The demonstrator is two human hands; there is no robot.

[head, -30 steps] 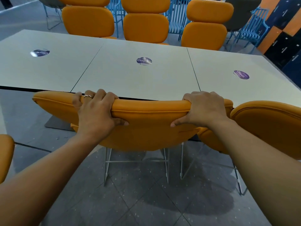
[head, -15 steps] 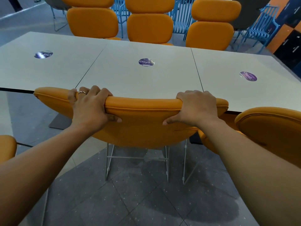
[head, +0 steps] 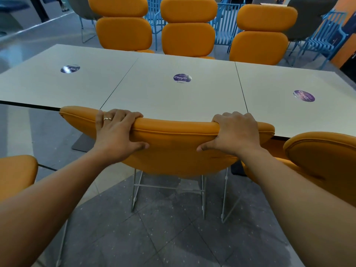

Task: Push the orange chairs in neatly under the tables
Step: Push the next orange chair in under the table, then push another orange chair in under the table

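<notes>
An orange padded chair [head: 173, 149] on thin white wire legs stands in front of me, its backrest top at the near edge of the white tables [head: 154, 93]. My left hand [head: 117, 133] grips the backrest's top left, fingers curled over the front and thumb on the back. On the top right, my right hand [head: 235, 133] grips it the same way. The seat is hidden under the table edge.
Another orange chair [head: 323, 160] stands close on the right, and a third orange chair [head: 15, 174] shows at the left edge. Three orange chairs [head: 188, 31] line the far side. Blue slatted chairs [head: 323, 39] stand behind. Grey tiled floor [head: 154, 237] lies below.
The chair I hold has slid forward toward the tables, its backrest top now overlapping the near table edge. Both hands keep the same grip.
</notes>
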